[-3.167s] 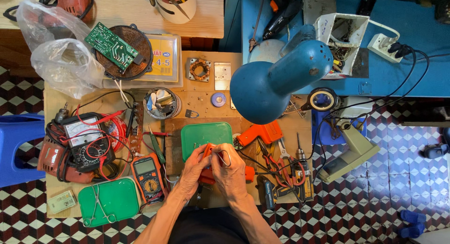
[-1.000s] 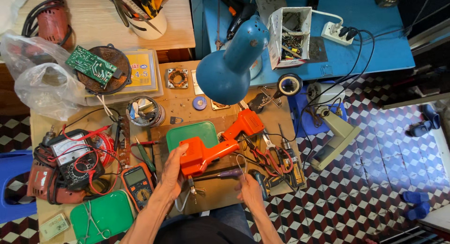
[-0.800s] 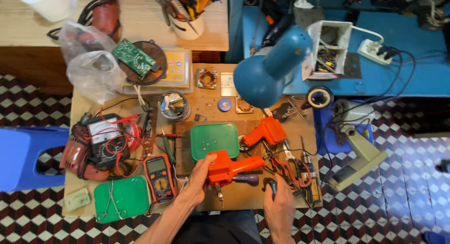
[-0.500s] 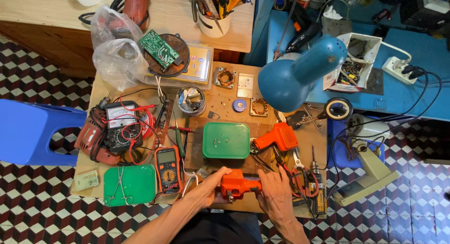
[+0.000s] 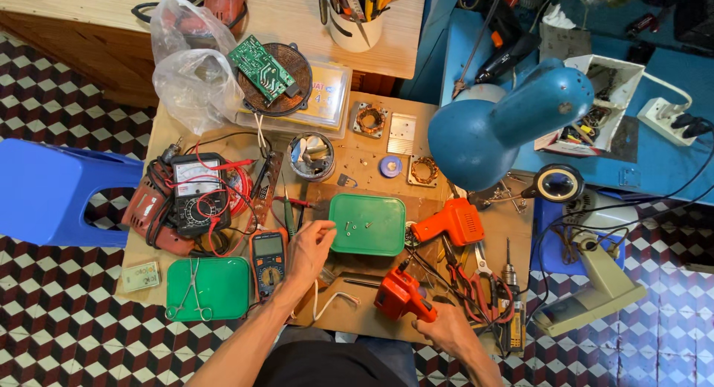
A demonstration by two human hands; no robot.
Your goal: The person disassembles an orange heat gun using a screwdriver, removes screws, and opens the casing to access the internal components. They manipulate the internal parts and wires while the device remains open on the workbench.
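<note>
The right hand (image 5: 446,331) closes its grip round the handle of a small orange plastic power tool (image 5: 401,296), which stands near the front edge of the brown wooden surface (image 5: 335,320), just left of a tangle of pliers and screwdrivers (image 5: 483,283) that fills the right front corner. The left hand (image 5: 309,249) reaches forward with its fingertips pinched narrow at the left rim of a green rounded plastic tray (image 5: 368,223); whether they hold anything small I cannot tell. That tray lies at the middle of the surface and carries a few tiny screws. Between the two hands a bare strip of wood with a white cord (image 5: 327,301) gives the only open room. Just left of the left wrist lies an orange-edged digital multimeter (image 5: 268,257), and beyond it a second green plastic tray (image 5: 208,286) holds metal forceps, close to the front left edge. Behind that sits a black analogue meter with red leads (image 5: 197,193) on a red power tool. A larger orange pistol-shaped tool (image 5: 450,223) lies just right of the middle tray. Farther back a round metal tin (image 5: 311,156) holds small parts, a green circuit board (image 5: 262,68) rests on a dark round coil, and a white cup (image 5: 355,26) holds hand tools. A blue desk lamp (image 5: 506,123) overhangs the right rear corner.
</note>
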